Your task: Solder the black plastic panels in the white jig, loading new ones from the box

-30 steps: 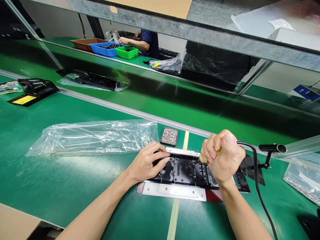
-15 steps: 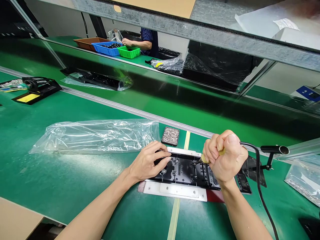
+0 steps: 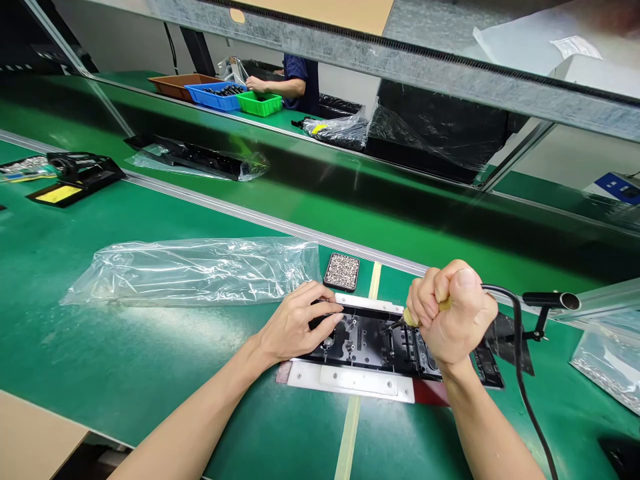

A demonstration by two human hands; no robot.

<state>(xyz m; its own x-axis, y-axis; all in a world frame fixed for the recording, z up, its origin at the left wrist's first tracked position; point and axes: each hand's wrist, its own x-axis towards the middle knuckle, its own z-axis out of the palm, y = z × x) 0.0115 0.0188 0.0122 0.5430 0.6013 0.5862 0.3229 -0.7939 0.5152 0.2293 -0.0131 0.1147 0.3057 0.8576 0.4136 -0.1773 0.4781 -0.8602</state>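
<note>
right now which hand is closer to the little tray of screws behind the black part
Left. The left hand rests on the black part's left end, just in front of the screw tray. The right hand, fisted around a corded tool, sits farther right.

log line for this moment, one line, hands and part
left hand: flat on black part | right hand: fist grip on corded tool, tip at part | part: in white jig
</note>
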